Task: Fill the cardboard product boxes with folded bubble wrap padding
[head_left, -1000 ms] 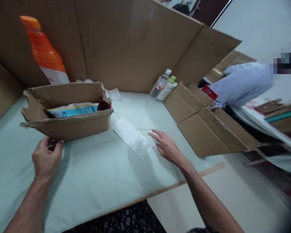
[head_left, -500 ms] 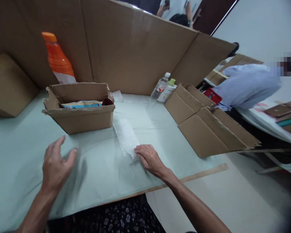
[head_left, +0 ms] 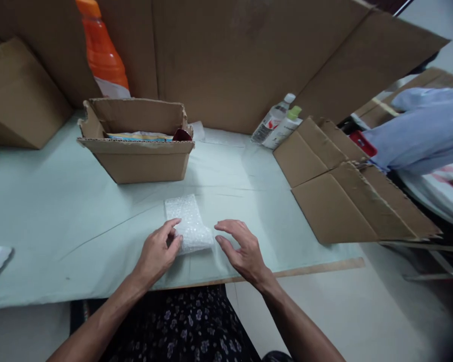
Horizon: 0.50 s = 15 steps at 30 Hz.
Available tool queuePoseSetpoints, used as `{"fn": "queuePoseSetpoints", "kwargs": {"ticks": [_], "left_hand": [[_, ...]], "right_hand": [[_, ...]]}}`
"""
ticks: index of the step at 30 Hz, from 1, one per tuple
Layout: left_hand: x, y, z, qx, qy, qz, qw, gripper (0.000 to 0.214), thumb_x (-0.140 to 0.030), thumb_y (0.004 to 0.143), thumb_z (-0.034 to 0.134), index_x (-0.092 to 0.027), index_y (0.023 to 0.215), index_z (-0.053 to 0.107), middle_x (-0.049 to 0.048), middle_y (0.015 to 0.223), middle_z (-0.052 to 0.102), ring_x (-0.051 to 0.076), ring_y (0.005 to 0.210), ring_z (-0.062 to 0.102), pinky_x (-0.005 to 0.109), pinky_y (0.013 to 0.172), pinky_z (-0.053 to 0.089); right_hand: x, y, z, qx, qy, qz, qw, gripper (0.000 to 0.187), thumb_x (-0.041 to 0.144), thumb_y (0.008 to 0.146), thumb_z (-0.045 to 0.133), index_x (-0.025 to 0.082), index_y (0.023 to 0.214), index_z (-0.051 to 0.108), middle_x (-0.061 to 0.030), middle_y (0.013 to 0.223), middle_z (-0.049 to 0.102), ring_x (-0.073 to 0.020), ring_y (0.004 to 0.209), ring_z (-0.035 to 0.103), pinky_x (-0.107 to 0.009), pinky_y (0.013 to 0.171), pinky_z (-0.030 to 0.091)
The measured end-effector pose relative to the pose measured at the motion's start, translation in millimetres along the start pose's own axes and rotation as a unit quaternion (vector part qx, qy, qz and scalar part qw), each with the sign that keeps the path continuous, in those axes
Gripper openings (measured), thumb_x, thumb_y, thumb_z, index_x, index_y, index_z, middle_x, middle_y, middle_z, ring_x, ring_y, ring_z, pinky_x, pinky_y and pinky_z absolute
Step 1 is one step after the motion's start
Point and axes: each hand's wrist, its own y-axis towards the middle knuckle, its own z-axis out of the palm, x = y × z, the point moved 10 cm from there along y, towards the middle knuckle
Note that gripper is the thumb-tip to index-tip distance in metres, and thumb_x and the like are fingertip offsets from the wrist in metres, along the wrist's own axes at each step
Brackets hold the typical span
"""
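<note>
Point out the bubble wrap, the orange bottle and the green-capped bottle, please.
Bubble wrap point(head_left: 190, 224), head view: its middle.
Orange bottle point(head_left: 104, 56), head view: its orange side.
Green-capped bottle point(head_left: 283, 131), head view: its white side.

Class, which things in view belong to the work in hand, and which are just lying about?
Work in hand:
clear bubble-wrap sheet, between the left hand and right hand

Seemingly just lying about, untouched:
open brown cardboard box
tall orange plastic bottle
clear plastic bottle with white cap
white plastic bottle with green cap
</note>
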Motion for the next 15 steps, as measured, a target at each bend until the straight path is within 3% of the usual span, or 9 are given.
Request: {"fn": "queuePoseSetpoints", "kwargs": {"ticks": [4,7,10,12,15], "left_hand": [[10,7,1.0,0.007,0.006,-0.043,0.999,0.045,-0.035,0.086,0.05,-0.016,0.126,0.061,-0.0013,0.075,0.066,0.015,0.064,0.058,0.029,0.066,0.046],[14,8,-2.2,-0.004,-0.011,-0.061,0.998,0.047,-0.036,0.087,0.05,-0.016,0.127,0.06,-0.0017,0.076,0.064,0.014,0.063,0.055,0.029,0.066,0.045],[18,8,-6.6,-0.009,-0.07,-0.083,0.994,0.047,-0.039,0.09,0.049,-0.015,0.129,0.06,-0.0026,0.075,0.059,0.012,0.058,0.049,0.026,0.058,0.041],[18,6,-9.2,-0.011,-0.11,-0.091,0.99,0.047,-0.041,0.092,0.049,-0.014,0.129,0.059,-0.0028,0.074,0.057,0.011,0.059,0.047,0.025,0.056,0.04],[16,1,-10.8,-0.003,-0.149,-0.091,0.985,0.048,-0.043,0.093,0.051,-0.014,0.13,0.058,-0.0018,0.077,0.06,0.012,0.064,0.053,0.024,0.061,0.043]], "right_hand": [[18,-20,14,0.015,-0.017,-0.062,0.998,0.024,0.01,0.091,0.062,0.023,0.111,0.064,-0.0075,0.107,0.073,-0.0227,0.103,0.068,-0.04,0.087,0.052],[21,-26,18,0.001,-0.041,-0.072,0.997,0.03,0.011,0.09,0.062,0.023,0.117,0.062,-0.0116,0.119,0.068,-0.0254,0.11,0.065,-0.043,0.09,0.052],[3,-22,11,-0.027,-0.015,-0.011,0.999,0.05,0.017,0.089,0.067,0.025,0.137,0.053,-0.0151,0.134,0.061,-0.0288,0.122,0.061,-0.048,0.097,0.05],[-14,-18,19,0.009,0.04,0.053,0.998,0.067,0.026,0.087,0.073,0.026,0.148,0.042,-0.0148,0.137,0.061,-0.0296,0.123,0.061,-0.048,0.1,0.051],[-29,-17,39,0.05,0.118,0.124,0.984,0.07,0.031,0.087,0.074,0.026,0.149,0.041,-0.0085,0.116,0.072,-0.025,0.106,0.069,-0.043,0.096,0.054]]}}
